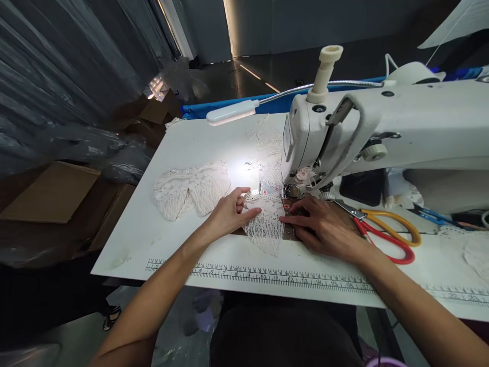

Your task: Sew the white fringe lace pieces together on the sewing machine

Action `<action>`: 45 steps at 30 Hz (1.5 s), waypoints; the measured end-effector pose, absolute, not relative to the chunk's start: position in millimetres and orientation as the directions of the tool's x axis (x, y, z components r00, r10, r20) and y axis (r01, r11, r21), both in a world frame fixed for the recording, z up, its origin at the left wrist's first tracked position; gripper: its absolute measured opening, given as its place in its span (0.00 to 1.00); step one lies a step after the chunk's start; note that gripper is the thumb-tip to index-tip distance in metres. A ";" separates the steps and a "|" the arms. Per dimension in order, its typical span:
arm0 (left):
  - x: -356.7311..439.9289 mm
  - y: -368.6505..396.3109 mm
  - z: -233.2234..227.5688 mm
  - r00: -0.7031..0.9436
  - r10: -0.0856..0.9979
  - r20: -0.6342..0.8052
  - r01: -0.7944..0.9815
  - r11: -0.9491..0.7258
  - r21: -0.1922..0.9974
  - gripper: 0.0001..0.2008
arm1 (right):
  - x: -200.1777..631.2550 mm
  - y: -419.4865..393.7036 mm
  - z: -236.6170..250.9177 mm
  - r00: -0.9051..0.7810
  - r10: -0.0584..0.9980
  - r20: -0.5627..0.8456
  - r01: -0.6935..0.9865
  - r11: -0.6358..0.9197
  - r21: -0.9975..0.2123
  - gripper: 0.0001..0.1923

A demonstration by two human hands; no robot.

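Note:
A white fringed lace piece [265, 224] lies at the sewing machine's needle area, its upper edge by the presser foot [284, 191]. My left hand [231, 211] holds the lace's left edge, thumb on top and fingers curled beside it. My right hand [321, 224] rests palm down on the machine bed, fingers apart, the index fingertip touching the lace's right edge. The white sewing machine [305, 127] stands over the right side, hiding part of the needle area. More lace [267, 148] lies behind the needle.
Another fringed lace strip [191, 188] lies at the left of the white table [153, 244]. Scissors with red and yellow handles [393, 229] are right of my right hand. A lit lamp [233, 112] hangs above. A printed ruler [263, 277] runs along the front edge.

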State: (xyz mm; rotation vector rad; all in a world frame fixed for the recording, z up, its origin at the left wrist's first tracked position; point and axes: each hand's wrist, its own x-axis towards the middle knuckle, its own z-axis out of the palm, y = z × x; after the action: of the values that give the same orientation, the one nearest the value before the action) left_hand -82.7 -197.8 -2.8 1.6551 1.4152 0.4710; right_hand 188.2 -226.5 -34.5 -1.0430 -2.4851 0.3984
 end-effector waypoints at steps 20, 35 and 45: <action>-52.5 -166.9 -13.1 0.912 0.410 0.009 0.407 -0.908 0.100 0.22 | 186.3 -229.4 -36.6 -0.625 0.735 0.263 0.642 0.676 -0.361 0.19; -46.4 -164.3 -25.5 0.844 0.487 0.226 0.491 -0.870 0.044 0.21 | 188.9 -227.3 -41.4 -0.580 0.761 0.291 0.703 0.648 -0.293 0.18; -46.0 -165.1 -30.4 0.819 0.517 0.248 0.503 -0.856 0.123 0.21 | 188.8 -226.8 -43.4 -0.558 0.778 0.290 0.698 0.629 -0.342 0.19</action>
State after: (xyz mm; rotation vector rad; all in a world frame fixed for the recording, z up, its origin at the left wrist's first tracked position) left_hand -46.0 -165.1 -30.4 2.9467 0.8262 0.4246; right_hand 188.8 -226.8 -43.4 -1.1687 -2.4393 0.2617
